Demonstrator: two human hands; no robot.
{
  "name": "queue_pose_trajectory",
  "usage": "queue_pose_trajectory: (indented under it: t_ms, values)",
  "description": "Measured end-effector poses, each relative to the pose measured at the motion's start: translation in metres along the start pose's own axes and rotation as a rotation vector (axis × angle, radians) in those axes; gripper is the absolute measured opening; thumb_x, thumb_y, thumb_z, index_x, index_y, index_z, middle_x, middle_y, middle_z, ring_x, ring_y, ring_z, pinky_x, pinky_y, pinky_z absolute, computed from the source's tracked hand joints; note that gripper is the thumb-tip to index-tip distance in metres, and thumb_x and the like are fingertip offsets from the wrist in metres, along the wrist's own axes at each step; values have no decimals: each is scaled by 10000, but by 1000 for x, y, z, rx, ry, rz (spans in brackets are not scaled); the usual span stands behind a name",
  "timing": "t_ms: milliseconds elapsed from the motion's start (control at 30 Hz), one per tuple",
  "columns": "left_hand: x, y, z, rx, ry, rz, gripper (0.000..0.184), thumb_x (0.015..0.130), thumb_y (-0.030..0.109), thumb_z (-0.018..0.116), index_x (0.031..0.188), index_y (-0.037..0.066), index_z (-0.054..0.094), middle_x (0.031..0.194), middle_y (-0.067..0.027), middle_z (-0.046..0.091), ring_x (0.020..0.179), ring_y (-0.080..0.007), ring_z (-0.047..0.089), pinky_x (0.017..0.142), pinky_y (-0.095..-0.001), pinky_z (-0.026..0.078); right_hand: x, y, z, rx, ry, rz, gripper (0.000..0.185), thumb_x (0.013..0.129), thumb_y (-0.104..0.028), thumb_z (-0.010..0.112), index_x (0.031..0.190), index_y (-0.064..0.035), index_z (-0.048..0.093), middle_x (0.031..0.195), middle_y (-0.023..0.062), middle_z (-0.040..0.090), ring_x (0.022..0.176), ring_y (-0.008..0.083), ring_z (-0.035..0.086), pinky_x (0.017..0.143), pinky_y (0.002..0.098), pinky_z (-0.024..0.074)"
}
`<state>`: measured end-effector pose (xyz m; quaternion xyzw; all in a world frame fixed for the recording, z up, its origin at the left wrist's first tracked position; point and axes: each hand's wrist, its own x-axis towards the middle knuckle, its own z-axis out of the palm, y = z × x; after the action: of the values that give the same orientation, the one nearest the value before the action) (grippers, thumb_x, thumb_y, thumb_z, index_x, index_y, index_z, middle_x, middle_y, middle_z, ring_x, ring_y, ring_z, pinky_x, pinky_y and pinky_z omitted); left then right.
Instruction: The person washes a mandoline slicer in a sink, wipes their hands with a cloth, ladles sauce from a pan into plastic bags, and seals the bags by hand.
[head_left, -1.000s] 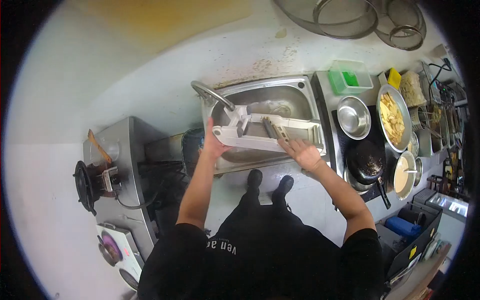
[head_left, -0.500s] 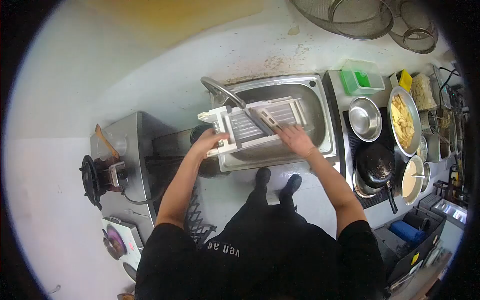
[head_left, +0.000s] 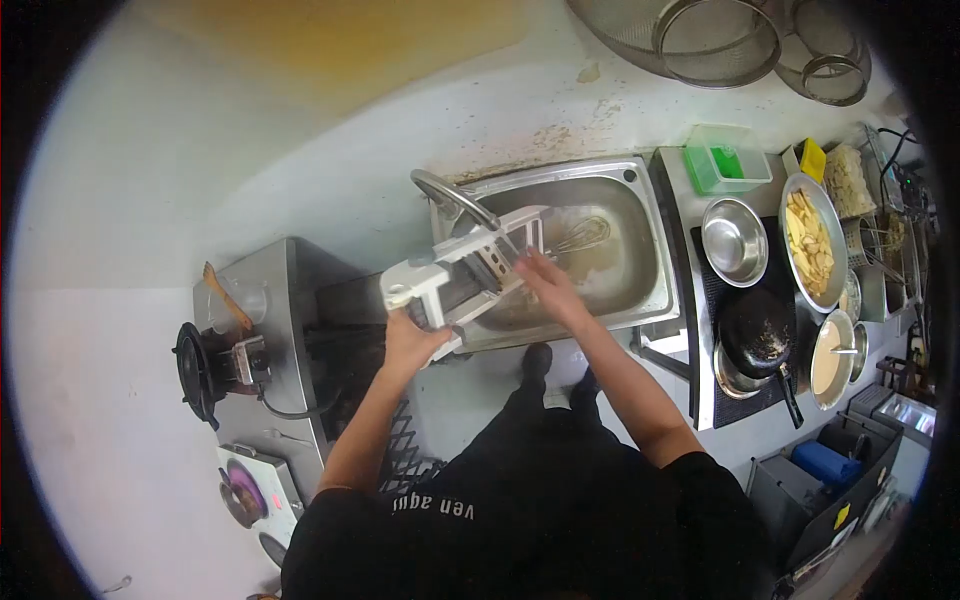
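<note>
Centre-left: white slicer (head_left: 412, 280), rigid and openwork, held diagonally over a rectangular steel sink (head_left: 635, 265) containing a wire whisk (head_left: 587, 234). Left hand (head_left: 411, 342): fingers clasped around the slicer's lower-left end. Right hand (head_left: 550, 288): at its right side, grip indeterminable. Right of view: round metal bowl (head_left: 803, 182) of pale-yellow strips (head_left: 806, 242).

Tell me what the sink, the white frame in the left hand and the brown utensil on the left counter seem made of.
Sink: probably stainless steel, dull; gray with soft highlights along its edges.
White frame: likely hard plastic, smooth; opaque white with rounded corners.
Brown utensil: perhaps wood, finish unclear; warm brown without metallic glare, but too small to be sure.
</note>
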<state>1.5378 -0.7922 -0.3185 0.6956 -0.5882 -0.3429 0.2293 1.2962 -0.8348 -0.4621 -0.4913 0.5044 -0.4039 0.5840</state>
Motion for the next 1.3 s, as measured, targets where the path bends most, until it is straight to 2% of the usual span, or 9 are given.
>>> queue_pose_trajectory:
  t_ms: [67, 167, 267, 467, 667, 800, 1000, 1133, 1300]
  values:
    - [-4, -17, 18, 230, 94, 302, 835, 542, 148, 778, 1241, -38, 361, 1143, -207, 518, 1035, -341, 552, 893, -368, 453, 15, -36, -4, 408, 200, 361, 836, 837, -510, 605, 1429, -27, 266, 1231, 188, 500, 1106, 340, 503, 972, 425, 401]
    - [-9, 9, 27, 126, 54, 351, 789, 556, 133, 768, 1224, -31, 380, 1119, -217, 491, 1047, -379, 510, 902, -404, 437, 46, -49, -36, 932, 432, 684, 874, 825, -543, 601, 1435, -38, 230, 1228, 233, 474, 1100, 365, 500, 954, 411, 430]
    - [-1, 6, 31, 273, -15, 514, 790, 558, 124, 766, 1225, -29, 373, 1111, -210, 465, 1047, -399, 489, 901, -425, 425, 45, -28, -51, 961, 409, 761, 817, 826, -512, 618, 1369, 5, 294, 1237, 242, 455, 1069, 366, 524, 896, 418, 483]
    - [4, -4, 29, 428, -119, 846, 760, 541, 215, 797, 1171, 3, 429, 1139, -189, 479, 1054, -372, 484, 912, -462, 384, 63, 55, -49, 917, 230, 506, 576, 861, -401, 621, 1237, 2, 454, 1139, 188, 561, 1019, 308, 584, 885, 464, 501]
    - [43, -50, 39, 748, 50, 1168, 673, 579, 236, 744, 1169, 78, 461, 1146, -104, 486, 1151, -301, 454, 1040, -483, 298, 46, 13, -56, 1020, 423, 479, 322, 876, -133, 560, 1153, 19, 495, 1077, 131, 577, 975, 273, 579, 838, 417, 495]
    - [58, -39, 29, 510, -273, 1080, 603, 673, 161, 670, 1231, 77, 454, 1248, -115, 466, 1231, -308, 411, 1097, -497, 243, 15, -61, -59, 846, 617, 100, 393, 835, -81, 567, 1193, 24, 444, 1088, 117, 564, 993, 265, 558, 857, 399, 470]
    - [141, -38, 62, 605, -132, 836, 647, 762, 105, 586, 1356, -1, 352, 1383, -172, 387, 1313, -336, 331, 1099, -413, 286, 0, -99, -86, 507, 751, -235, 403, 818, -51, 632, 1181, 6, 466, 1060, 83, 580, 940, 149, 550, 791, 293, 443]
    - [228, -29, 112, 829, 58, 845, 415, 817, 74, 501, 1222, -20, 509, 1274, -204, 483, 1230, -318, 442, 1028, -383, 386, -9, -109, -102, 209, 875, -304, 425, 812, -56, 644, 1187, 7, 452, 1051, 85, 571, 923, 146, 531, 814, 273, 412]
    - [268, 9, 109, 1206, -318, 633, 200, 808, 108, 534, 913, 21, 680, 995, -180, 634, 966, -320, 621, 815, -391, 527, -18, -116, -113, 329, 941, -310, 456, 814, -61, 638, 1207, 27, 424, 1097, 112, 572, 991, 184, 533, 898, 305, 402]
